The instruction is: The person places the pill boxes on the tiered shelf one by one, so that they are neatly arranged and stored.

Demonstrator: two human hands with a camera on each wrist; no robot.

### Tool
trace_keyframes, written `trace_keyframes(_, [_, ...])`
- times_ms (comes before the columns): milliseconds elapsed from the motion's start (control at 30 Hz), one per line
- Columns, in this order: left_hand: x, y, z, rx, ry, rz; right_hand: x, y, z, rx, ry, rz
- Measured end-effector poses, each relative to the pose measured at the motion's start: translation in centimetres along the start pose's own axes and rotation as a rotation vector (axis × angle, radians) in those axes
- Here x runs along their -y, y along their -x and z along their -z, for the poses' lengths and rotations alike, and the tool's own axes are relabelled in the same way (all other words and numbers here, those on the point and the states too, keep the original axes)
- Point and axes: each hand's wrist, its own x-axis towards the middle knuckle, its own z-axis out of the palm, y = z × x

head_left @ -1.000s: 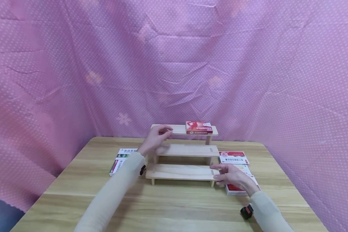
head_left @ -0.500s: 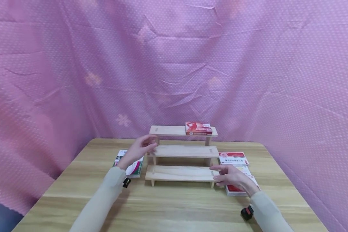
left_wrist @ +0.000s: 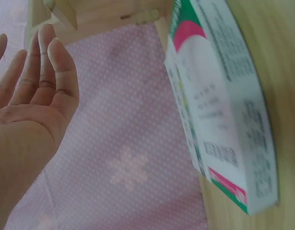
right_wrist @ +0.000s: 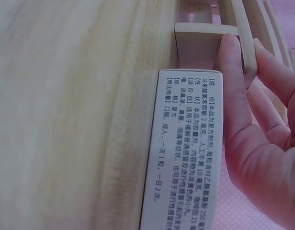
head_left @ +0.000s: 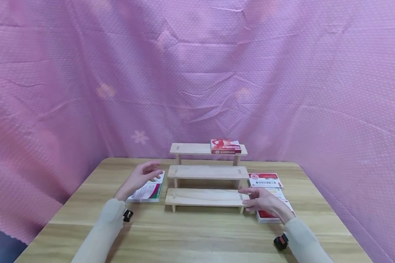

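Note:
A light wooden three-step display stand (head_left: 197, 196) stands mid-table. My right hand (head_left: 266, 202) grips the right end of its lowest board; in the right wrist view the board (right_wrist: 249, 60) runs between thumb and fingers. My left hand (head_left: 140, 179), holding nothing, hovers over the medicine boxes (head_left: 148, 193) left of the stand and partly covers them. Its fingers are loosely bent. A white, green and magenta medicine box (left_wrist: 205, 96) lies to the side of that hand in the left wrist view. One red medicine box (head_left: 225, 146) lies at the right of the top board.
Right of the stand lie more medicine boxes, among them a red and white box (head_left: 266, 180) at the back. A white box with printed text (right_wrist: 186, 143) sits close below my right hand. A pink dotted curtain (head_left: 197, 73) hangs behind the table (head_left: 197, 237).
My left hand has come away from the top board, moving left and down to above the left boxes. My right hand stays on the lowest board.

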Motion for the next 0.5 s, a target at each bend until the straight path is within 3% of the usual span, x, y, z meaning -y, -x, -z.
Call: trace_keyframes(500, [3.4,3.1,3.2,0.004,-0.081,0.058,0.1,-0.1,0.1,-0.011,0.023,-0.019])
